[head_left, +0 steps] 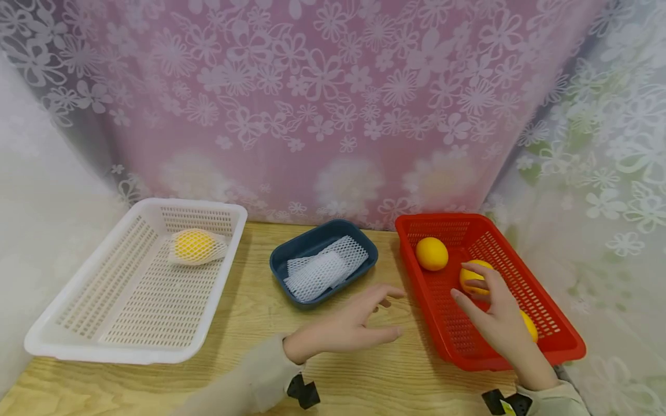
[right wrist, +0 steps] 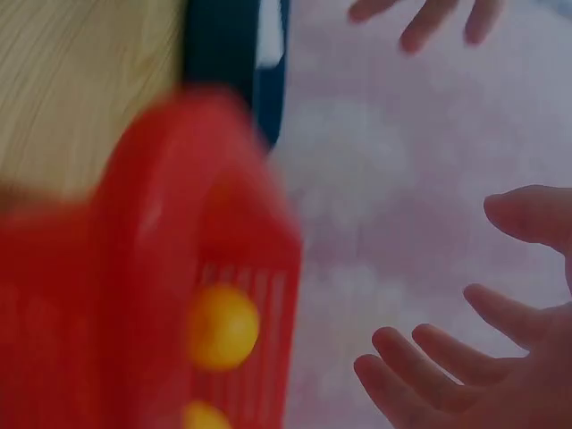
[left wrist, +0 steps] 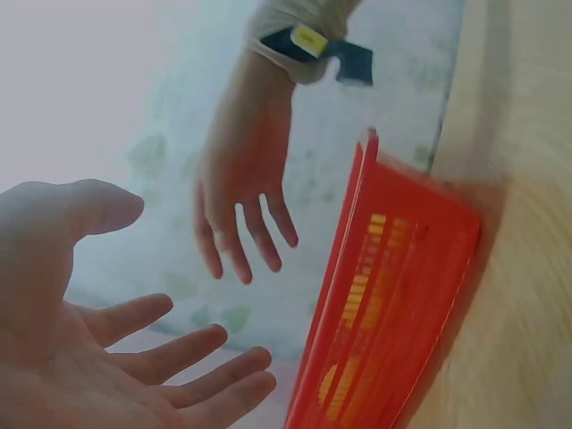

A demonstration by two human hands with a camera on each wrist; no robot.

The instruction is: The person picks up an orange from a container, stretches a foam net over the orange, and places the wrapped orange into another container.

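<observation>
My right hand (head_left: 496, 318) hovers over the red basket (head_left: 424, 300), fingers spread, holding nothing. Inside that basket lie three round yellow-orange fruits: one at the far left (head_left: 432, 254), another (head_left: 476, 276) partly behind my fingers, a third (head_left: 529, 326) mostly hidden by the hand. To the left of the basket, my left hand (head_left: 348, 323) is held above the table with fingers extended and nothing in them. Just beyond it, a dark blue tray (head_left: 278, 263) holds white foam net sleeves (head_left: 325, 268). In the left wrist view both hands show relaxed, bare palms and fingers.
A white basket (head_left: 208, 323) stands at the left, with one yellow fruit in a foam net (head_left: 195, 247) near its far right corner. Floral curtains (head_left: 333, 115) hang behind and at the sides of the wooden table (head_left: 234, 341).
</observation>
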